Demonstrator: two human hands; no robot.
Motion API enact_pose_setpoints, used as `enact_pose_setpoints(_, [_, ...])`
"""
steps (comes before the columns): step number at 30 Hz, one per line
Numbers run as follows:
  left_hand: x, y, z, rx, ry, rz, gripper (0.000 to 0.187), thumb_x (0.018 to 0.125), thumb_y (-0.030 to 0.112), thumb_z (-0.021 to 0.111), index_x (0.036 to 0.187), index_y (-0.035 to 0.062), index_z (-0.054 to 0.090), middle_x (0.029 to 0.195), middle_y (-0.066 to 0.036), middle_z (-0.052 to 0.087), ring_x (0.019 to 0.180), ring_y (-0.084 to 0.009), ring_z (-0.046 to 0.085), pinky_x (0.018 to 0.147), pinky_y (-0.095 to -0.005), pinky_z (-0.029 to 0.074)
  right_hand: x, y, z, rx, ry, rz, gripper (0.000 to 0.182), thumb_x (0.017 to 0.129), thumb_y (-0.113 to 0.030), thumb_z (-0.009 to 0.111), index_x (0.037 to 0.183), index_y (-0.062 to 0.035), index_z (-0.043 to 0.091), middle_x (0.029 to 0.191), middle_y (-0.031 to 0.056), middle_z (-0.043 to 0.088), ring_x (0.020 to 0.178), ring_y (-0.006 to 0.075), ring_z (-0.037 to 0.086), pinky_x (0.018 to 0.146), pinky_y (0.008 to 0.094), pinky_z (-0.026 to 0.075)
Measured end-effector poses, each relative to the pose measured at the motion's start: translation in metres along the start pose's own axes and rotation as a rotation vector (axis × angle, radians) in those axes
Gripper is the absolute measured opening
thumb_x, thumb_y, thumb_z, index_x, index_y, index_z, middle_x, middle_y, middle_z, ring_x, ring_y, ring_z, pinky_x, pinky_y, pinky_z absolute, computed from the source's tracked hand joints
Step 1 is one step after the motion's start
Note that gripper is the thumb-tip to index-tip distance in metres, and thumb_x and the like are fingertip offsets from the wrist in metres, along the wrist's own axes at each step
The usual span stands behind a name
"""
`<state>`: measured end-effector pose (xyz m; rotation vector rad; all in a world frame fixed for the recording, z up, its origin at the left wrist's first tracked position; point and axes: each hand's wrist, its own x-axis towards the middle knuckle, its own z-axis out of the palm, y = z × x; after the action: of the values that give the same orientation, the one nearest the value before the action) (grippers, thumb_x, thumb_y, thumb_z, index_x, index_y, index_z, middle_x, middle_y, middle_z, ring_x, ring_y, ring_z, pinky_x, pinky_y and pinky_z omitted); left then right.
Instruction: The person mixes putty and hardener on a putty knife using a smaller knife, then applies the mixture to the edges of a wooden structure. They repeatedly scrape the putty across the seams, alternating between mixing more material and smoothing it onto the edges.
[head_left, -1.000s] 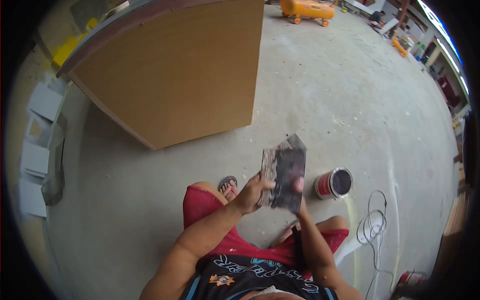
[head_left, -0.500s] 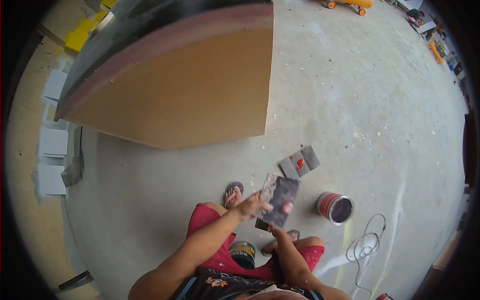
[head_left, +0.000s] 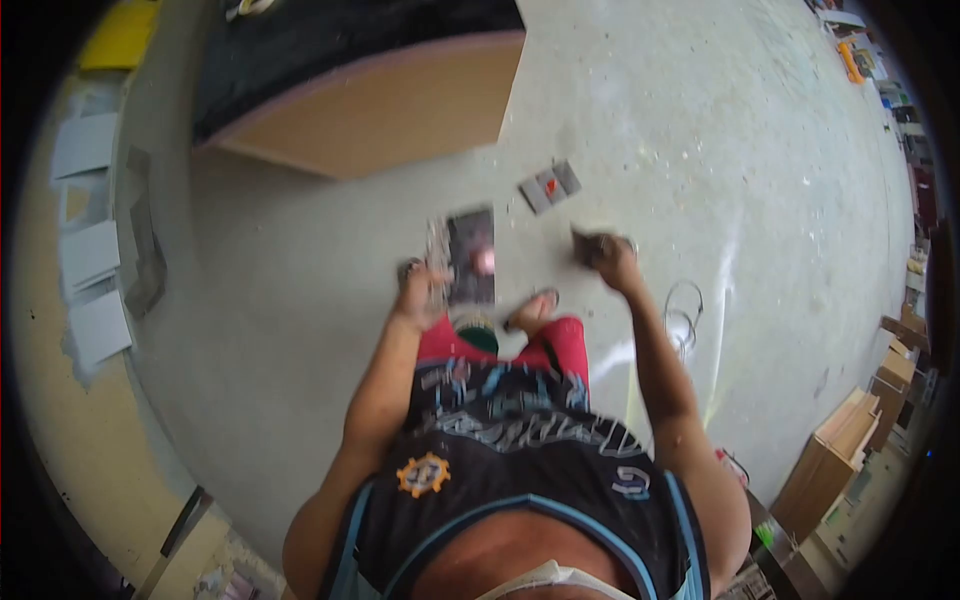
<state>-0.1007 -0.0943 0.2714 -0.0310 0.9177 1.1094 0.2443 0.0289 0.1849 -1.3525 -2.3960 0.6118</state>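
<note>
My left hand grips the crusted left edge of a dark rectangular putty board, with a pinkish lump of putty on its face. Out to the right, my right hand is closed around a small dark flat putty scraper, blurred by motion. The hand largely hides the paint can below it; only a bit of rim shows. Ahead of both hands, grey flat pieces lie on the floor with a red blob of paste on them.
A large curved panel piece with a black top stands ahead to the left. A green can is between my legs. A coiled hose or cable lies at the right. White panels line the left side; cardboard boxes stand lower right.
My right hand has moved away from the putty board, out to the right over the can, with the scraper. The left hand still holds the board. The view has tilted down.
</note>
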Motion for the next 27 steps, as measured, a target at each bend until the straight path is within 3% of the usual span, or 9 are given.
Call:
enact_pose_setpoints(1, [-0.021, 0.022, 0.027, -0.028, -0.039, 0.069, 0.046, 0.072, 0.001, 0.048, 0.117, -0.0004, 0.049, 0.108, -0.013, 0.06, 0.095, -0.0234, 0.061, 0.082, -0.0389, 0.052, 0.02, -0.056, -0.049, 0.267, -0.076, 0.424, 0.018, 0.079, -0.006, 0.055, 0.095, -0.0062, 0.061, 0.092, 0.0154, 0.064, 0.083, 0.0327, 0.063, 0.069, 0.0338, 0.049])
enact_pose_setpoints(2, [-0.033, 0.037, 0.036, -0.03, -0.074, 0.107, 0.046, 0.073, 0.001, 0.047, 0.118, -0.0011, 0.048, 0.106, -0.013, 0.06, 0.095, -0.0229, 0.061, 0.082, -0.038, 0.053, 0.031, -0.076, -0.068, 0.25, 0.011, 0.15, 0.019, 0.081, -0.005, 0.055, 0.099, -0.007, 0.061, 0.094, 0.0135, 0.064, 0.081, 0.0288, 0.064, 0.07, 0.0324, 0.05])
enact_pose_setpoints(3, [-0.047, 0.056, 0.046, 0.001, -0.125, 0.133, 0.046, 0.073, 0.0, 0.046, 0.119, -0.0012, 0.047, 0.106, -0.013, 0.06, 0.094, -0.0228, 0.061, 0.082, -0.0375, 0.052, 0.043, -0.113, -0.095, 0.29, 0.024, 0.215, 0.023, 0.08, -0.003, 0.056, 0.101, -0.0093, 0.062, 0.093, 0.0129, 0.064, 0.082, 0.0276, 0.063, 0.071, 0.0331, 0.05])
enact_pose_setpoints(5, [-0.066, 0.088, 0.052, 0.052, -0.198, 0.17, 0.047, 0.073, -0.001, 0.046, 0.119, -0.0014, 0.046, 0.105, -0.012, 0.06, 0.094, -0.0227, 0.061, 0.082, -0.0369, 0.052, 0.062, -0.178, -0.136, 0.146, 0.219, -0.256, 0.034, 0.071, 0.008, 0.056, 0.097, -0.0107, 0.066, 0.1, 0.0057, 0.065, 0.09, 0.0255, 0.062, 0.075, 0.0314, 0.05])
enact_pose_setpoints(11, [-0.136, 0.185, 0.037, 0.166, -0.34, 0.272, 0.05, 0.072, -0.005, 0.046, 0.122, -0.0035, 0.042, 0.108, -0.014, 0.057, 0.096, -0.0227, 0.06, 0.085, -0.0333, 0.051, 0.079, -0.342, -0.188, -0.203, 0.212, -0.594, 0.035, 0.07, 0.0, 0.063, 0.1, -0.0171, 0.066, 0.105, 0.0, 0.064, 0.103, 0.0201, 0.057, 0.091, 0.0396, 0.041])
enact_pose_setpoints(12, [-0.111, 0.161, 0.058, 0.223, -0.313, 0.233, 0.051, 0.072, -0.004, 0.046, 0.123, -0.0037, 0.041, 0.11, -0.014, 0.056, 0.098, -0.0226, 0.059, 0.087, -0.0339, 0.05, 0.067, -0.301, -0.194, -0.203, 0.185, -0.63, 0.036, 0.069, -0.002, 0.066, 0.1, -0.0185, 0.065, 0.106, -0.001, 0.064, 0.105, 0.0197, 0.056, 0.093, 0.0415, 0.039])
enact_pose_setpoints(23, [-0.11, 0.179, 0.06, 0.517, -0.337, 0.203, 0.058, 0.069, -0.002, 0.046, 0.126, -0.0054, 0.036, 0.118, -0.019, 0.052, 0.105, -0.0271, 0.057, 0.09, -0.0379, 0.049, 0.051, -0.323, -0.161, -0.197, 0.172, -0.7, 0.033, 0.067, -0.013, 0.064, 0.1, -0.0165, 0.066, 0.109, 0.0, 0.063, 0.109, 0.0222, 0.053, 0.1, 0.044, 0.036])
enact_pose_setpoints(25, [-0.106, 0.186, 0.065, 0.33, -0.341, 0.302, 0.061, 0.069, 0.0, 0.046, 0.129, -0.0034, 0.034, 0.122, -0.018, 0.05, 0.108, -0.0297, 0.055, 0.092, -0.0413, 0.048, 0.036, -0.301, -0.156, -0.179, 0.226, -0.6, 0.031, 0.072, -0.007, 0.062, 0.101, -0.0151, 0.066, 0.106, 0.0009, 0.064, 0.103, 0.0248, 0.056, 0.096, 0.0407, 0.041])
enact_pose_setpoints(27, [-0.1, 0.202, 0.078, 0.316, -0.398, 0.293, 0.061, 0.069, 0.0, 0.047, 0.128, -0.0043, 0.035, 0.121, -0.019, 0.051, 0.108, -0.0302, 0.054, 0.093, -0.0422, 0.046, 0.027, -0.255, -0.111, 0.285, 0.332, -0.195, 0.027, 0.077, -0.002, 0.06, 0.103, -0.0102, 0.065, 0.101, 0.0017, 0.065, 0.093, 0.0215, 0.06, 0.086, 0.0324, 0.048])
